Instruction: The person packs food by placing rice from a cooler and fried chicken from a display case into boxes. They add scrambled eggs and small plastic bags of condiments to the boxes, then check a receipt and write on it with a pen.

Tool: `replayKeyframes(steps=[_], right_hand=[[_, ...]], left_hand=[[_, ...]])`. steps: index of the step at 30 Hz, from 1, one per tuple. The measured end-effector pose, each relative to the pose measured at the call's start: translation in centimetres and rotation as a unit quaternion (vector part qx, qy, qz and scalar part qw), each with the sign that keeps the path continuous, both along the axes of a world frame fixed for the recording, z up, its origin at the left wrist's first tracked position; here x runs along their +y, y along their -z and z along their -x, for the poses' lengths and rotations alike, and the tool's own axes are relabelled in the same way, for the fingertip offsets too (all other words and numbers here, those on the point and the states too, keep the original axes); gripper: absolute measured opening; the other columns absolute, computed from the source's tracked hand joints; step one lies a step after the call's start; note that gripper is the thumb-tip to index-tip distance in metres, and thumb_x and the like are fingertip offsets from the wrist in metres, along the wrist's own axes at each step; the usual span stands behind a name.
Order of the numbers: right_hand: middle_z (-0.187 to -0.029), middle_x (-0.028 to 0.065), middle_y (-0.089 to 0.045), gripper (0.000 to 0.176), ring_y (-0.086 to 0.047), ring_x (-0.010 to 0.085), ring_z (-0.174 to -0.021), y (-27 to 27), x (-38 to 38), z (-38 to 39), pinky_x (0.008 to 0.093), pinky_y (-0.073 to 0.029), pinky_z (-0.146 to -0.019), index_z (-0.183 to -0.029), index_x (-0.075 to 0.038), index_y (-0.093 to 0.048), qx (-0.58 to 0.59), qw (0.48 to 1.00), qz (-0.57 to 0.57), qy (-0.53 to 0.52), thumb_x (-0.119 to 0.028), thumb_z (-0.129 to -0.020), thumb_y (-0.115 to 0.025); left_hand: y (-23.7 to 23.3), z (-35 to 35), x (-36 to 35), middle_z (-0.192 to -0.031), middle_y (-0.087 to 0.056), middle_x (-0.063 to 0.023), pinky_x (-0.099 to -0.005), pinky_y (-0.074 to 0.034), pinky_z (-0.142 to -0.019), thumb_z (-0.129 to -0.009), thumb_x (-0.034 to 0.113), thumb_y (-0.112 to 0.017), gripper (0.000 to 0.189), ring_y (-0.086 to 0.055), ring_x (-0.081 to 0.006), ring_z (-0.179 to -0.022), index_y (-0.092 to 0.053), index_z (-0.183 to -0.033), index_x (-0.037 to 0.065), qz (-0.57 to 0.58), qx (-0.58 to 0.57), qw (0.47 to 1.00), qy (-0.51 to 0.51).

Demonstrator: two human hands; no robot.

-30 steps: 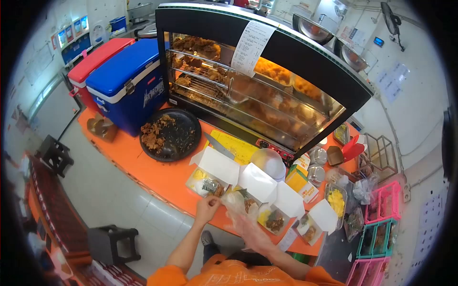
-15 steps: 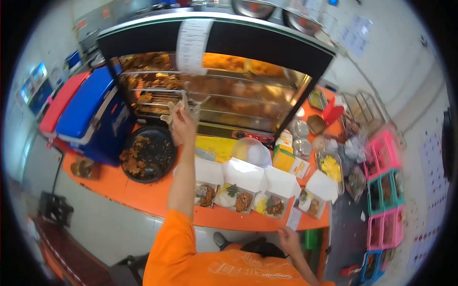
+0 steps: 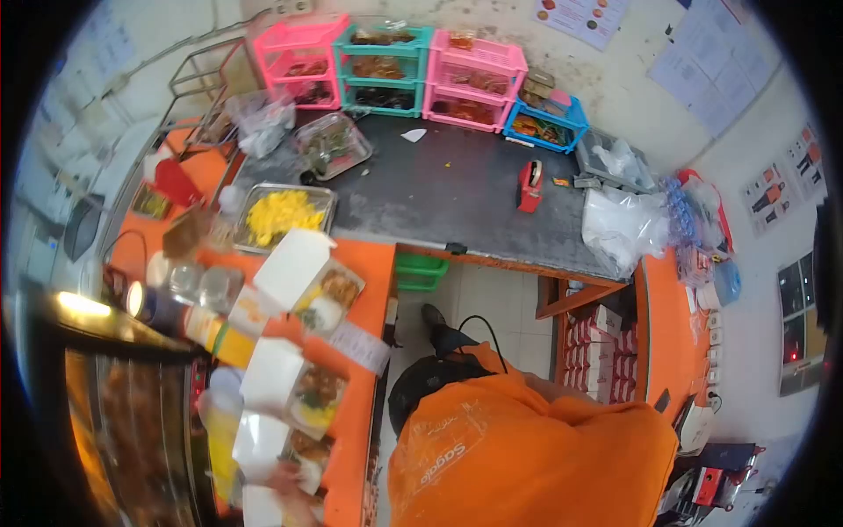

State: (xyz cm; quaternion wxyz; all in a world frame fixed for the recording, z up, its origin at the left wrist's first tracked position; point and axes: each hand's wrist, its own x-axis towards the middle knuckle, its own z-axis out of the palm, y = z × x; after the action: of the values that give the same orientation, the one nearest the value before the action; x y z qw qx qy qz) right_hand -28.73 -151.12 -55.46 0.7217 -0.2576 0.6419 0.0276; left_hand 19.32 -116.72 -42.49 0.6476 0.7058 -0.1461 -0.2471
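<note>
My left hand [image 3: 290,488] is low in the view, smeared by motion, over the nearest open white food boxes at the orange counter's edge. Its fingers do not show clearly, nor whether anything is in them. Beside it lies an open meal box [image 3: 262,442] with browned food. Farther along stand another box [image 3: 318,397] with fried pieces and yellow food, and a box [image 3: 325,309] with rice and fried food. A printed paper slip [image 3: 360,349] lies between these two. My right forearm [image 3: 562,389] shows only in part past my orange shirt; the hand is hidden.
A steel tray [image 3: 329,207] of yellow food sits near the dark counter [image 3: 421,206]. Stacked pink baskets [image 3: 474,83] line the wall. A red tape dispenser [image 3: 529,186] and plastic bags [image 3: 625,224] are at right. The glass food warmer [image 3: 145,422] stands at lower left.
The view has swung right, toward the dark counter and baskets. My left hand, raised before the warmer with thin clear gloves, is now low by the boxes. My right hand has gone out of sight.
</note>
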Motion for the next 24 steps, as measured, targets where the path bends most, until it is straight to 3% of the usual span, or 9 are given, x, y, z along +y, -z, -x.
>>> replayKeyframes(steps=[3,7,10,13,14,15,19,21,24], right_hand=[[-0.132,0.0207,-0.056,0.050,-0.063,0.0288,-0.107,-2.2,-5.4,1.1,0.0389,-0.052,-0.091,-0.130,0.000,-0.053,-0.010,0.998,-0.068,-0.011,-0.037,-0.097,-0.054],[-0.131,0.0209,-0.056,0.048,-0.066,0.0270,-0.102,-6.9,-20.5,1.7,0.0389,-0.054,-0.089,-0.128,0.000,-0.054,-0.044,0.971,-0.135,-0.194,-0.037,-0.097,-0.053],[-0.096,0.0200,-0.070,0.049,-0.070,0.0269,-0.087,-11.7,-35.8,-1.3,0.0401,-0.056,-0.080,-0.125,0.000,-0.058,-0.214,0.899,0.029,-0.381,-0.041,-0.101,-0.048],[-0.082,0.0077,-0.069,0.029,-0.068,0.0178,-0.072,-14.7,-49.0,-7.2,0.0301,-0.054,-0.060,-0.101,-0.006,-0.062,-0.088,0.917,0.334,-0.200,-0.033,-0.101,-0.051],[-0.083,0.0106,-0.069,0.023,-0.068,0.0222,-0.073,-13.8,-54.3,-8.5,0.0345,-0.053,-0.062,-0.101,-0.005,-0.062,-0.023,0.863,0.460,-0.206,-0.026,-0.097,-0.055],[-0.083,0.0151,-0.068,0.020,-0.067,0.0304,-0.078,-13.8,-58.5,-9.9,0.0398,-0.052,-0.067,-0.100,-0.001,-0.061,0.100,0.666,0.700,-0.236,-0.019,-0.092,-0.057],[-0.125,0.0242,-0.057,0.046,-0.055,0.0394,-0.115,-13.2,-74.4,-13.4,0.0483,-0.047,-0.093,-0.131,-0.004,-0.051,0.362,0.471,0.784,-0.180,-0.014,-0.086,-0.059],[-0.136,0.0233,-0.050,0.051,-0.046,0.0411,-0.125,-11.4,-80.8,-13.5,0.0485,-0.042,-0.103,-0.138,-0.007,-0.047,0.460,0.387,0.778,-0.181,-0.015,-0.088,-0.056],[-0.135,0.0224,-0.052,0.044,-0.048,0.0412,-0.123,-11.9,-84.7,-13.3,0.0499,-0.039,-0.105,-0.135,-0.006,-0.051,0.382,0.428,0.812,-0.105,-0.019,-0.092,-0.051]], left_hand=[[5.4,13.1,-6.9,-0.088,-0.067,-0.0102,-0.0357,-0.057,-0.065,-0.097,0.033,-0.057,0.032,-0.066,-0.0195,-0.075,-0.062,-0.105,0.003,-0.094,0.200,0.974,0.048],[10.4,16.5,-14.3,-0.089,-0.068,-0.0104,-0.0364,-0.056,-0.066,-0.097,0.033,-0.057,0.032,-0.066,-0.0208,-0.076,-0.062,-0.105,0.002,-0.307,0.197,0.919,0.150],[11.5,16.7,-20.7,-0.089,-0.068,-0.0105,-0.0370,-0.056,-0.068,-0.097,0.032,-0.057,0.031,-0.066,-0.0218,-0.077,-0.062,-0.105,0.002,-0.389,0.176,0.888,0.173],[11.5,16.2,-26.2,-0.089,-0.068,-0.0106,-0.0375,-0.056,-0.069,-0.097,0.031,-0.057,0.031,-0.066,-0.0227,-0.078,-0.062,-0.104,0.001,-0.419,0.164,0.877,0.169],[11.4,16.0,-28.0,-0.089,-0.068,-0.0106,-0.0377,-0.056,-0.069,-0.097,0.031,-0.057,0.031,-0.066,-0.0231,-0.079,-0.062,-0.104,0.001,-0.424,0.164,0.875,0.165],[11.2,15.8,-29.4,-0.090,-0.068,-0.0106,-0.0379,-0.056,-0.070,-0.097,0.031,-0.057,0.031,-0.066,-0.0234,-0.079,-0.062,-0.104,0.001,-0.430,0.161,0.873,0.163],[10.2,16.3,-33.6,-0.090,-0.069,-0.0108,-0.0386,-0.056,-0.071,-0.097,0.030,-0.057,0.031,-0.066,-0.0247,-0.080,-0.062,-0.104,0.000,-0.452,0.160,0.864,0.152],[9.8,16.8,-35.0,-0.090,-0.069,-0.0108,-0.0389,-0.056,-0.072,-0.098,0.029,-0.057,0.031,-0.067,-0.0253,-0.081,-0.062,-0.104,0.000,-0.463,0.163,0.858,0.152],[9.2,18.2,-36.3,-0.090,-0.069,-0.0109,-0.0395,-0.055,-0.073,-0.098,0.029,-0.057,0.031,-0.067,-0.0263,-0.082,-0.062,-0.103,-0.001,-0.483,0.170,0.846,0.150]])
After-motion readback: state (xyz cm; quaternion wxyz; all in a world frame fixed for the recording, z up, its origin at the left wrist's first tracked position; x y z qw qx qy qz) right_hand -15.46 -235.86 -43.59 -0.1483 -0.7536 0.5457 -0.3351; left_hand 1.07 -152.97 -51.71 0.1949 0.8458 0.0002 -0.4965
